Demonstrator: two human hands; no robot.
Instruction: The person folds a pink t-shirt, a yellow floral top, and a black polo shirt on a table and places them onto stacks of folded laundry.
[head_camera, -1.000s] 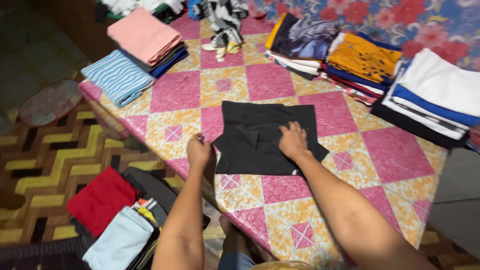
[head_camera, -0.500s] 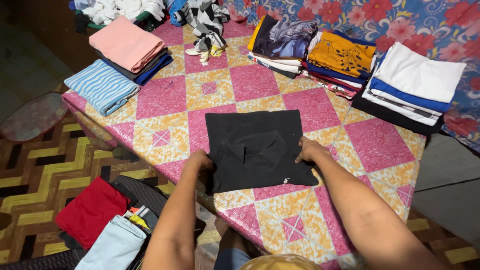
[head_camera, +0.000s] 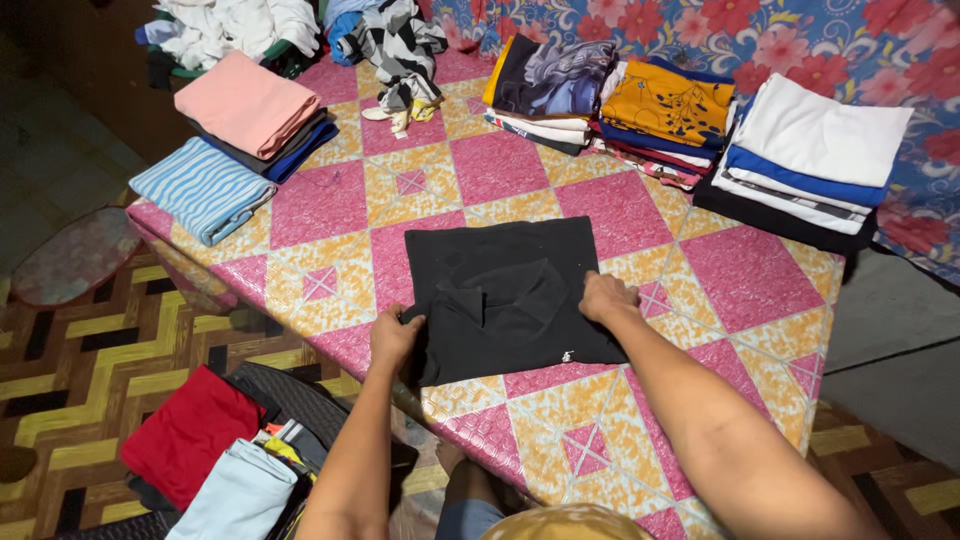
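A black collared shirt (head_camera: 505, 290) lies folded into a rough square on the pink and yellow patterned table (head_camera: 620, 210). My left hand (head_camera: 395, 338) grips its near left edge. Over on the shirt's right edge, my right hand (head_camera: 606, 297) pinches the fabric. The collar faces up in the middle of the shirt, and a small white mark shows near its front right corner.
Folded stacks stand at the back: a striped blue piece (head_camera: 203, 187), a pink-topped pile (head_camera: 252, 105), a dark and yellow pile (head_camera: 610, 100), a white and blue pile (head_camera: 815, 150). Loose clothes (head_camera: 395, 45) lie behind. A basket of clothes (head_camera: 215, 450) sits on the floor at left.
My right hand slid from the shirt's middle to its right edge, and my left hand closed on the left edge. The camera view shifted slightly.
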